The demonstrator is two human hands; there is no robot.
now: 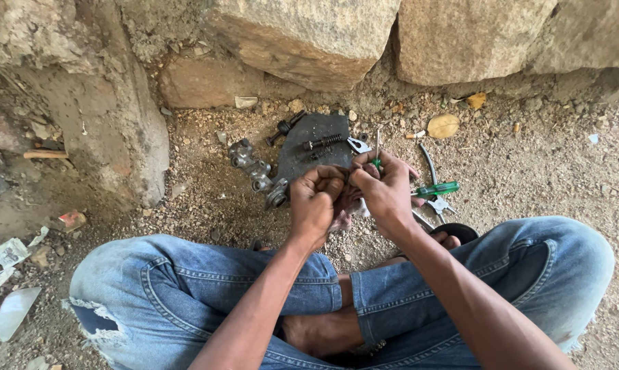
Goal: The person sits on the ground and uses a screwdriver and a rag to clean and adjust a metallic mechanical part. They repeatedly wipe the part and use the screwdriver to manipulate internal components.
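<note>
rough stone blocks wall off the far side of a patch of sandy, gravelly ground littered with scraps of paper and pebbles. crossed legs in blue jeans fill the near part of the view, one knee torn, with bare feet tucked between them. beyond the knees a dark flat plate lies on the ground, with a black spring on top of it. just left of the plate sits a silvery metal cylinder body with round ports. to the right lies a green-handled screwdriver, with small pliers just beside it. the left hand and the right hand are held together above the ground, near the plate's edge, fingers curled inward and pinching a small part between them; it is mostly hidden by the fingers, so its kind cannot be told. a thin green-tipped tool sticks up from the right hand.
</note>
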